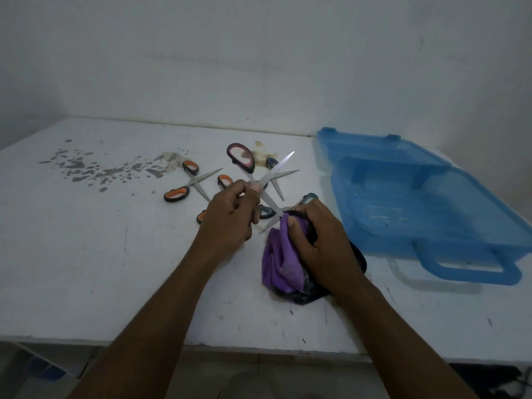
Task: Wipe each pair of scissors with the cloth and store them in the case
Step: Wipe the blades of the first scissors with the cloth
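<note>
My left hand (230, 217) grips a pair of pink-handled scissors (241, 157) near the pivot and holds them spread open above the table. One blade points up and right; the other runs down to the purple cloth (280, 263). My right hand (319, 243) grips that bunched cloth on the table, against the lower blade. Several more scissors lie behind my hands: an orange-handled pair (188, 180), a teal-handled pair (272, 163), and others partly hidden by my hands. The blue plastic case (431, 208) lies open on the right with nothing seen inside.
The white table (86, 269) has grey paint spots (86, 168) at the back left and a brown stain (264, 156) behind the scissors. A white wall stands right behind the table. The table's front edge runs under my forearms.
</note>
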